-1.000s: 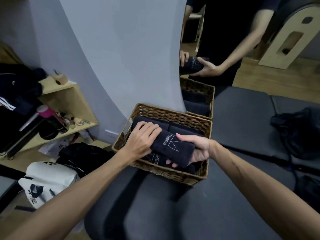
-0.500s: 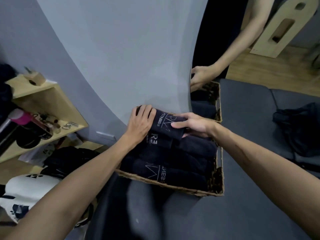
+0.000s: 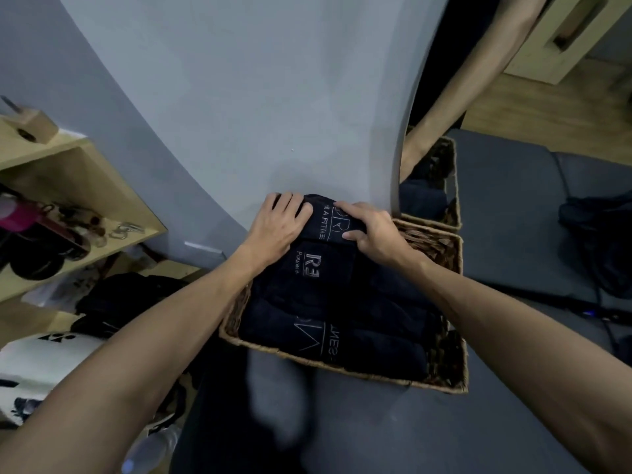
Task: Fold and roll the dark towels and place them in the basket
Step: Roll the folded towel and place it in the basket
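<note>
At the far end of the basket (image 3: 345,369), up at twelve o'clock against the grey wall (image 3: 239,97), I have both hands on the rolled towel (image 3: 325,217) I am seating. My left hand (image 3: 277,227) lies over its ten o'clock end, fingers fairly straight and pressing down on the cloth. My right hand (image 3: 371,230) covers the two o'clock end, fingers bent over the roll and the thumb tucked toward its near side, so I take it to be holding the roll as well as pushing it.

This roll sits just behind a second one (image 3: 307,268) with pale lettering, and more dark rolls (image 3: 328,343) fill the basket toward six o'clock, packed side by side. I judge this to be the placing step, nearly finished: the roll looks low between its neighbour and the far rim, though I cannot see whether it is fully down.

Next I should give a last even press at both ends so it does not spring open, then lift both hands straight off without dragging the cloth. A dark heap (image 3: 602,241) at three o'clock may be further towels; I cannot tell.
</note>
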